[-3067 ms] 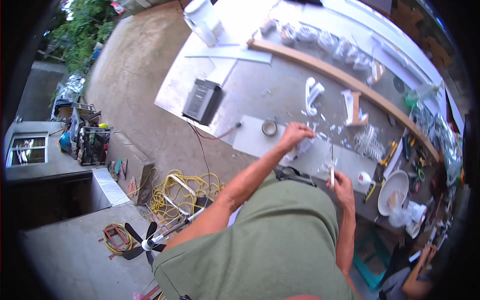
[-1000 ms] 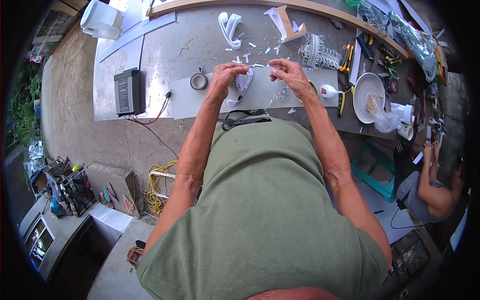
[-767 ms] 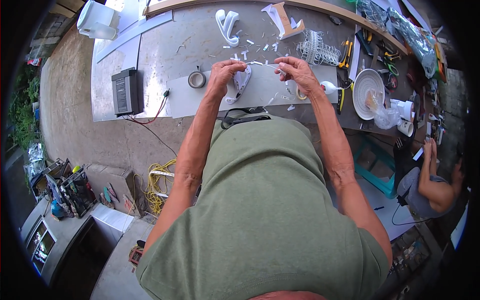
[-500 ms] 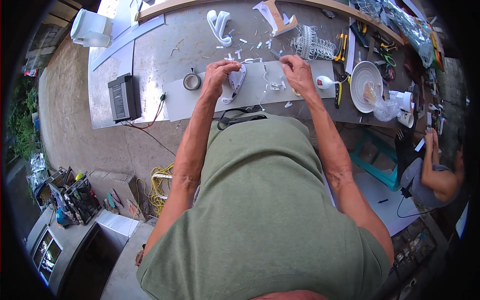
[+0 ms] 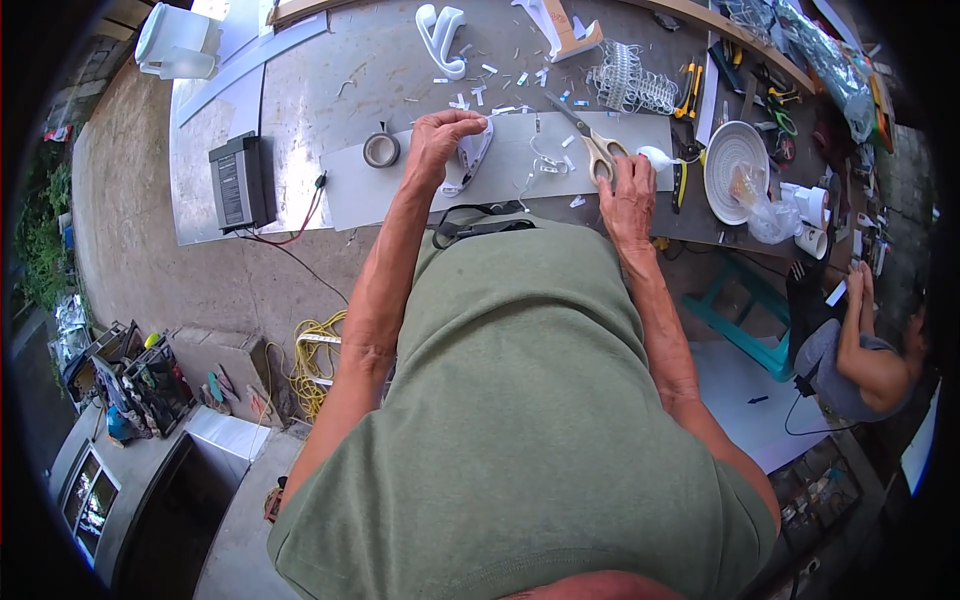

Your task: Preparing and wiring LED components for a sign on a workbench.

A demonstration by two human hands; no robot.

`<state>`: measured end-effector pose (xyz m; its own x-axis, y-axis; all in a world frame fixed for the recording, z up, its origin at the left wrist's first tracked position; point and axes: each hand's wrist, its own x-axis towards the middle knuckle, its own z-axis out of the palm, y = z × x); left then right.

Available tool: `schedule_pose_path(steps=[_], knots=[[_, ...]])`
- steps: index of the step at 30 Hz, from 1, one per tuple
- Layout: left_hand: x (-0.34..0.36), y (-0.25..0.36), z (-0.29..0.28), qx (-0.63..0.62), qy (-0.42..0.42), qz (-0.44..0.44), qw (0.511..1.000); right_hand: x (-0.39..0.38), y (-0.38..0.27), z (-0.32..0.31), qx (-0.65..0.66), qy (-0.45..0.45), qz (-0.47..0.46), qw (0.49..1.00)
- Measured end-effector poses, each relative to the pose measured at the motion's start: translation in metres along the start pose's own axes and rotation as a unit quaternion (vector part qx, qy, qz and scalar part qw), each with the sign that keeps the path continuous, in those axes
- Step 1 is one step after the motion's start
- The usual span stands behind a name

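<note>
My left hand (image 5: 440,145) is closed in a pinch at the top end of a white curved plastic piece (image 5: 477,150), over the grey board (image 5: 370,200). Beige-handled scissors (image 5: 597,150) lie on that board, blades slightly parted and pointing to the far left. My right hand (image 5: 630,195) is beside their handle loops, thumb and fingers apart, the fingertips close to or touching the handle. A short white wired strip of small modules (image 5: 548,165) lies between my hands. A roll of tape (image 5: 381,150) sits left of my left hand.
Small white scraps, another white curved piece (image 5: 440,42) and a wire bundle (image 5: 632,78) lie farther back. At right are pliers (image 5: 686,90), a white bulb-shaped thing (image 5: 655,158) and a round woven tray (image 5: 730,165). A black power box (image 5: 238,185) stands left. Another person (image 5: 860,360) sits far right.
My right hand has moved right and nearer to me, uncovering the scissors. My left hand stays almost in place, with its pinch on the white piece unchanged.
</note>
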<state>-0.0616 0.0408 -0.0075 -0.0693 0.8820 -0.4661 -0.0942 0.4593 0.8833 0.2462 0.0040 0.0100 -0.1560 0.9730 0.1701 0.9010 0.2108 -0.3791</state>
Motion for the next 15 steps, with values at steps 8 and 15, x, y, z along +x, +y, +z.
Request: schedule_pose_path(steps=[8,15], knots=[[-0.002,0.003,0.002,0.001,0.002,-0.001,1.0,0.018,0.014,0.007,-0.048,-0.149,0.046,0.987],[0.0,0.002,-0.001,-0.013,0.019,-0.014,1.0,0.023,0.011,-0.02,0.404,-0.35,0.299,0.791]])
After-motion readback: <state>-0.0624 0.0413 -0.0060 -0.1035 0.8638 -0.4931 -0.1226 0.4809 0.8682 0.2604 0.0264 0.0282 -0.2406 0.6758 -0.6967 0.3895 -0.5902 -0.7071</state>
